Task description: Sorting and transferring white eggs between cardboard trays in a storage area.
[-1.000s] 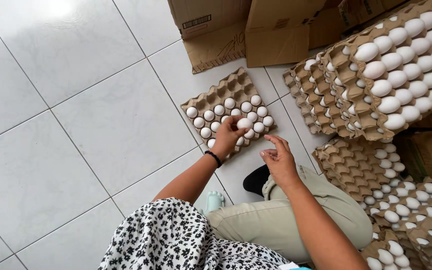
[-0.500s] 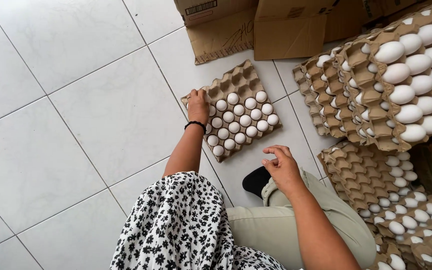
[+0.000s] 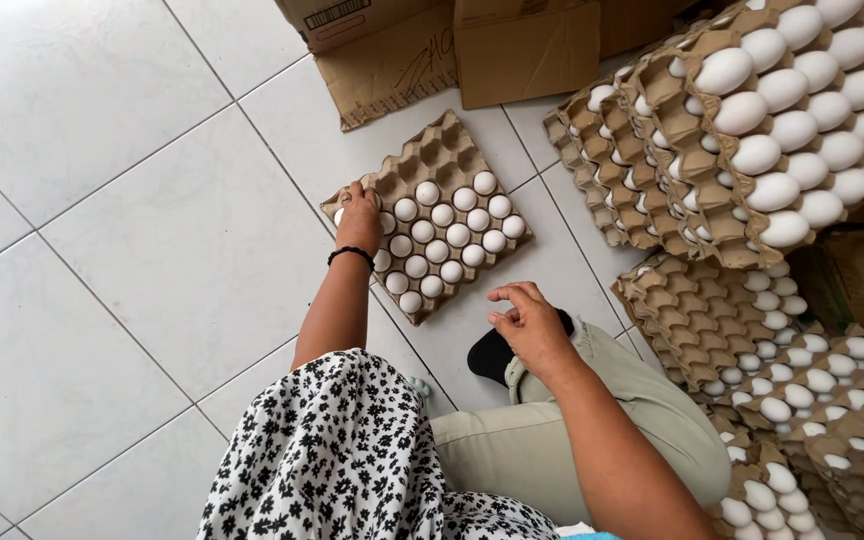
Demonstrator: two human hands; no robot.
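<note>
Filling cardboard egg tray (image 3: 452, 160) on tiled floor (image 3: 152, 250). Left hand (image 3: 359, 220) at tray's near-left corner, fingers curled over white egg (image 3: 340, 214) being seated. Right hand (image 3: 527, 322) above knee, fingers loosely curled, holding nothing visible. Progress judged: most cells hold white eggs; far rows unfilled. Stacked full trays (image 3: 782, 130) to right; cardboard boxes (image 3: 452, 45) beyond.

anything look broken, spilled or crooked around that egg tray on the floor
Nothing looks broken or spilled. The brown pulp egg tray lies flat on the white tiled floor, set at an angle to the tile lines, its far cups unfilled. The left hand rests at its corner; the right hand hovers apart. The white eggs look whole.
</note>
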